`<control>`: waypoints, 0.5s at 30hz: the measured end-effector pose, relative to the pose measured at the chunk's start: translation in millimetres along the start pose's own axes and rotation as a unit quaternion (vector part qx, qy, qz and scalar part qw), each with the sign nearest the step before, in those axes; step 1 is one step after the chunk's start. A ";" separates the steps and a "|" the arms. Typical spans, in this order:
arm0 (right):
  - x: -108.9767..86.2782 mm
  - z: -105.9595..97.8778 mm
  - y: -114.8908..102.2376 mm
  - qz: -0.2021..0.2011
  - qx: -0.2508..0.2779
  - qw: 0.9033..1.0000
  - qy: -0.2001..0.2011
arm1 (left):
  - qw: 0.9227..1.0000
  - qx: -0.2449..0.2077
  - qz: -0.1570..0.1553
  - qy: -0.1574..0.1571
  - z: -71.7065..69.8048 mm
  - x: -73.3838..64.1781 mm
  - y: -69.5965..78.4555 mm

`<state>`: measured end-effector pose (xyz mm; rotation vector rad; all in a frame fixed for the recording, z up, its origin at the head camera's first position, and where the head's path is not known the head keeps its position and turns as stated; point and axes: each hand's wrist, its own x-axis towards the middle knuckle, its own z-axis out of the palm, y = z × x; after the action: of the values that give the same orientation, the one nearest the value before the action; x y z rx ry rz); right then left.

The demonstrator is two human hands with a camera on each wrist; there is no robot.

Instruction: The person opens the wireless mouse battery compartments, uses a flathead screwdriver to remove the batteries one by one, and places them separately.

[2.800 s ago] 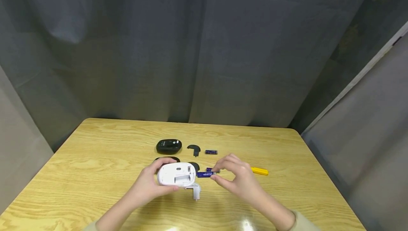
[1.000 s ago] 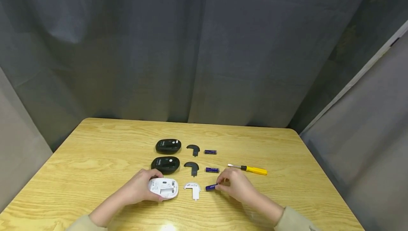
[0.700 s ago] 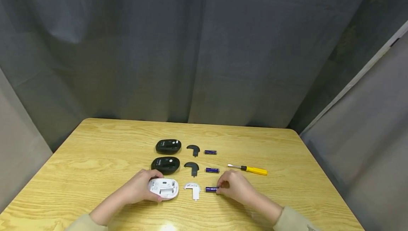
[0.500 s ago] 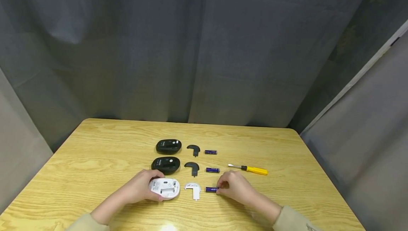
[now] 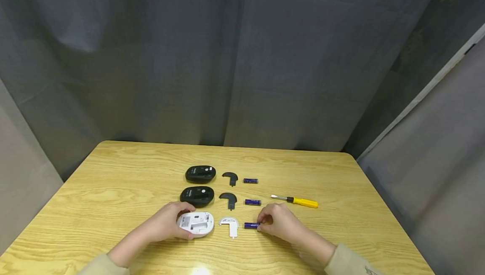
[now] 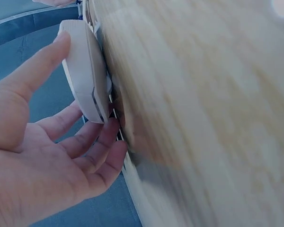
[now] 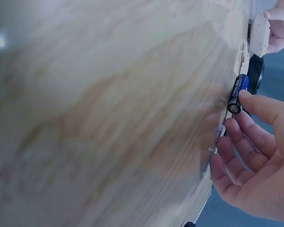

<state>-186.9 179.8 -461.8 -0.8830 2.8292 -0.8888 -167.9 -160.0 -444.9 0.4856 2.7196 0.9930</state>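
My left hand [image 5: 168, 224] grips a white computer mouse [image 5: 197, 223] by its sides, thumb on the near side. The mouse lies underside up with its battery slot uncovered. In the left wrist view, the thumb presses one edge of the mouse [image 6: 83, 66] close to the tabletop. My right hand [image 5: 278, 222] pinches the right end of a blue battery [image 5: 251, 225] low at the table; the right wrist view shows the thumb against the battery [image 7: 238, 92]. Between the hands lies a white L-shaped battery cover [image 5: 232, 227].
Two black mice, a far one [image 5: 200, 174] and a nearer one [image 5: 196, 197], lie underside up. Beside each are a black cover [image 5: 229, 200] and a blue battery [image 5: 252, 202]. A yellow-handled screwdriver [image 5: 303, 202] lies beyond my right hand on the wooden table [image 5: 132, 174].
Both hands have come down toward the table, the mouse moving left and the battery nearer me. The battery has turned level with the row. Over the last half second almost nothing has moved.
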 end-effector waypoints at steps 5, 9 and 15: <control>0.7 -3.0 -0.3 0.013 0.008 1.000 -0.012 | 1.000 -0.001 -0.005 -0.013 -5.5 -4.9 -0.3; -0.4 -12.9 -1.7 0.008 0.002 1.000 0.000 | 1.000 0.010 0.004 -0.011 -13.6 -11.5 3.3; -4.9 -36.3 -7.9 0.012 -0.014 1.000 0.022 | 0.999 0.039 0.006 0.014 -26.5 -20.5 13.3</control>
<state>-186.3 195.7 -427.8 -0.8412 2.8898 -0.8774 -153.8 -173.7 -414.7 0.5051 2.7915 0.9068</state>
